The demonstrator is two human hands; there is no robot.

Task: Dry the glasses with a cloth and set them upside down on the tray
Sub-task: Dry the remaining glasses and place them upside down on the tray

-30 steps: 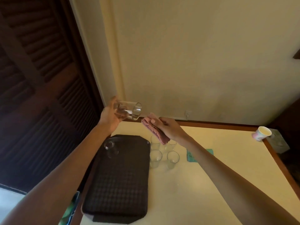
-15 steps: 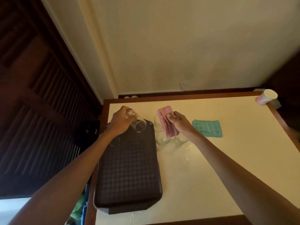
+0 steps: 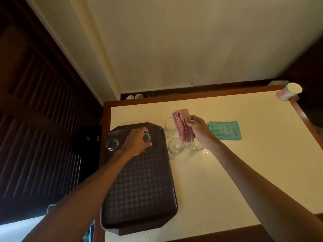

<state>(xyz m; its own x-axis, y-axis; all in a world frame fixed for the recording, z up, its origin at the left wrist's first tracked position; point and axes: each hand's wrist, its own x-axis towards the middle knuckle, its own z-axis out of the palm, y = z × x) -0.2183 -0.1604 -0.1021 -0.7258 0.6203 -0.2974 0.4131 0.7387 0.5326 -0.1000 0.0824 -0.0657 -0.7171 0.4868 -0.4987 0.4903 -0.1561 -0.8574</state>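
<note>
Two glasses are at the tray's (image 3: 139,189) far end: the corner glass (image 3: 112,144) far left, and the second glass (image 3: 146,137), which our left hand (image 3: 137,144) grips from above. Our right hand (image 3: 198,127) pinches the folded pink cloth (image 3: 182,127) over three more glasses (image 3: 176,147) beside the tray's far right edge.

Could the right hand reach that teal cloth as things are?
Likely yes: the teal cloth lies uncovered just beside the right hand, nothing between, though that hand holds the pink cloth.
</note>
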